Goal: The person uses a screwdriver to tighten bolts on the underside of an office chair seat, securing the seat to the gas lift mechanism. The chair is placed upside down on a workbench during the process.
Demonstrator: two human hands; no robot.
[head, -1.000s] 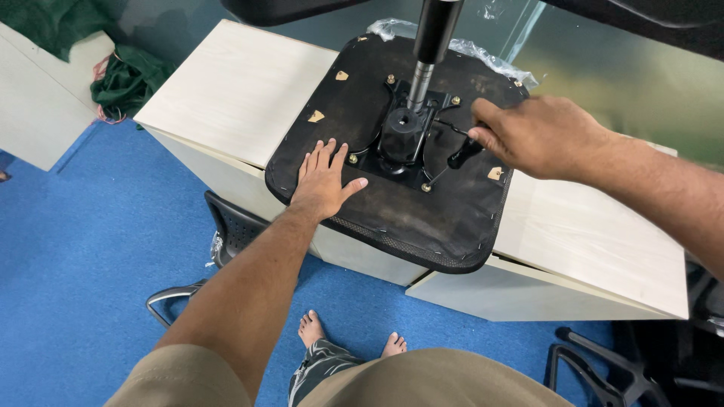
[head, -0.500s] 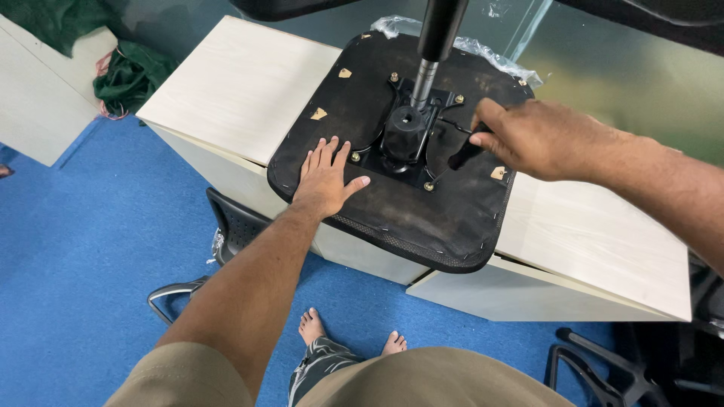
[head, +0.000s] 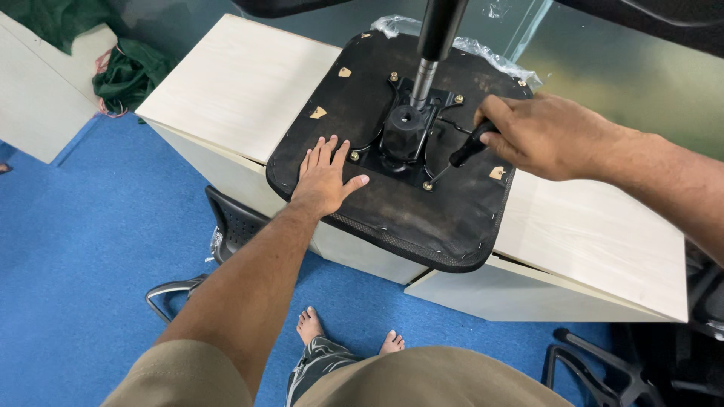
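With your left hand (head: 326, 175) spread flat on the upturned chair seat (head: 407, 203) lying across 2 pale cabinets (head: 241, 83), your right hand (head: 543, 136) grips a screwdriver (head: 460, 154), tip at a mounting-plate (head: 407, 139) bolt, which needs steady downward pressure next.

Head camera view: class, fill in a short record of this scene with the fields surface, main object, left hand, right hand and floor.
surface: pale wooden cabinet top
main object: black upturned office-chair seat with black metal mounting plate and gas-lift column
left hand: left hand pressed flat on the seat, fingers spread
right hand: right hand gripping a black-handled screwdriver, tip at a plate screw
floor: blue carpet, bare feet visible
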